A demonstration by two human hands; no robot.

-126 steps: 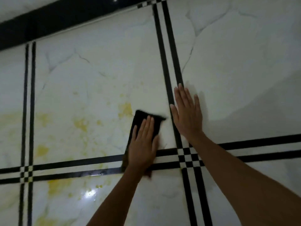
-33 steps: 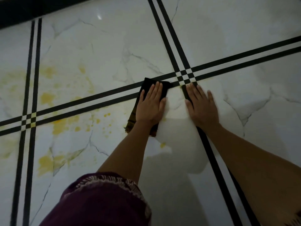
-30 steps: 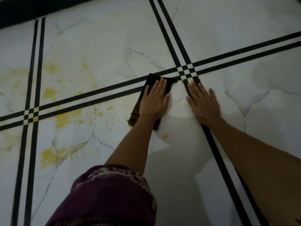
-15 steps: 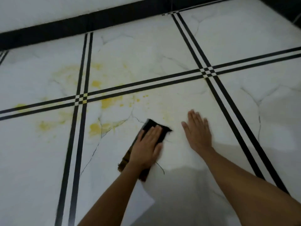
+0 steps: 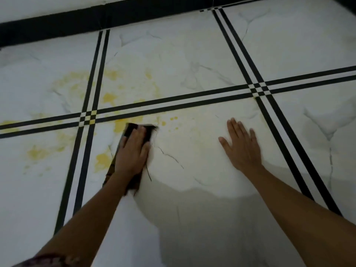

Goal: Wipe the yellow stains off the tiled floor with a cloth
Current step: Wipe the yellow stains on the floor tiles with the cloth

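My left hand (image 5: 133, 151) presses flat on a dark cloth (image 5: 131, 128) on the white marble-look tiled floor (image 5: 192, 60). The cloth's far edge touches a yellow stain (image 5: 123, 122) just below the black double line. Another yellow patch (image 5: 103, 158) lies left of the cloth. More yellow stains (image 5: 108, 97) spread over the tiles to the left and beyond the line, and small yellow drops (image 5: 173, 118) sit right of the cloth. My right hand (image 5: 240, 147) rests flat on the floor with fingers spread, holding nothing.
Black double grout lines (image 5: 192, 97) cross the floor in a grid. A black skirting band (image 5: 77, 22) runs along the wall at the top. My shadow (image 5: 202, 218) covers the near floor. A maroon patterned sleeve (image 5: 44, 261) shows at the bottom left.
My left hand has slid the cloth left and forward onto the yellow stain below the line. My right hand has stayed flat on the floor, farther from the cloth.
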